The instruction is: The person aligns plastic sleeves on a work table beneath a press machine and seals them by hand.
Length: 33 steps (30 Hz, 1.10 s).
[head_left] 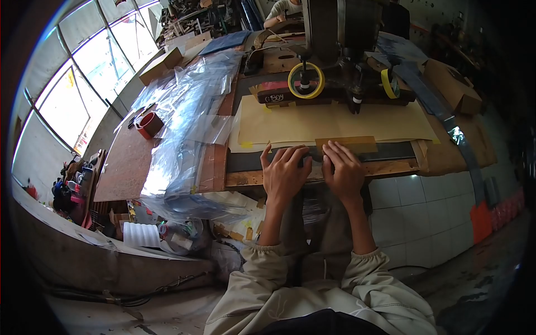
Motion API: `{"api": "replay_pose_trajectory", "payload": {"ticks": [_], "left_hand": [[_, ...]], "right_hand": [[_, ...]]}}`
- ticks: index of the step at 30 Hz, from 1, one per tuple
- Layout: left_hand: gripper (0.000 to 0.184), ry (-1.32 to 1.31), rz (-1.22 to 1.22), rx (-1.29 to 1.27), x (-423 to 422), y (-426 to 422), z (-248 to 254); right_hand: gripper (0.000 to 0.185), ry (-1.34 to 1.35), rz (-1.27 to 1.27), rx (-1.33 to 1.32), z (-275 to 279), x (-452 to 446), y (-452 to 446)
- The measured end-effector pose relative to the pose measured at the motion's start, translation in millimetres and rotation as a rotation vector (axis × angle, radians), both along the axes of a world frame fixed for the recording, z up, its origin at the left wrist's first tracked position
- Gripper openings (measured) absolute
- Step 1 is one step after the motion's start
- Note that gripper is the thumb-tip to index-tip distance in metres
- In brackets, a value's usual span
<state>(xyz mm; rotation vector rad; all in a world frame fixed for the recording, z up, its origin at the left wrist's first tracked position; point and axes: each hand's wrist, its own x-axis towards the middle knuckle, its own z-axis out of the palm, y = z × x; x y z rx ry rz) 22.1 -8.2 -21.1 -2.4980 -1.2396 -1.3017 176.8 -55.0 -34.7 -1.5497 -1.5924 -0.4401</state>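
Observation:
My left hand (286, 172) rests on the dark strip (391, 152) along the table's front edge, its fingers spread and slightly bent. Close beside it, my right hand (343, 170) lies with fingers stretched over the left end of an amber translucent strip (357, 144). The fingertips hide part of that strip. Between the hands is a small dark gap or object that I cannot make out. Just beyond the fingers lies a large pale yellow sheet (312, 120), with small yellow tape pieces at its edges.
A machine head (340, 28) with a yellow tape roll (306, 80) stands over the sheet. Clear plastic sheets (184, 117) and a red-brown tape roll (149, 125) lie left. A cardboard box (452, 86) sits right. Another person (283, 11) is at the back.

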Motion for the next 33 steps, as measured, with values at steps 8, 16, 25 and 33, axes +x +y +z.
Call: {"api": "replay_pose_trajectory", "payload": {"ticks": [8, 16, 25, 33], "left_hand": [[0.020, 0.007, 0.007, 0.002, -0.1, -0.7, 1.5], [0.020, -0.006, -0.002, -0.006, -0.2, -1.3, 2.5], [0.020, -0.004, 0.009, -0.007, 0.3, -0.8, 1.5], [0.019, 0.002, 0.005, -0.012, -0.3, -0.7, 1.2]], "right_hand": [[0.028, -0.010, -0.007, 0.007, -1.9, 0.5, 0.9], [0.027, -0.011, -0.003, 0.008, -1.3, 0.7, 0.8], [0.028, -0.015, 0.001, 0.009, -2.8, 1.3, 1.8], [0.027, -0.006, 0.010, 0.007, -1.6, 0.9, 1.1]]}}
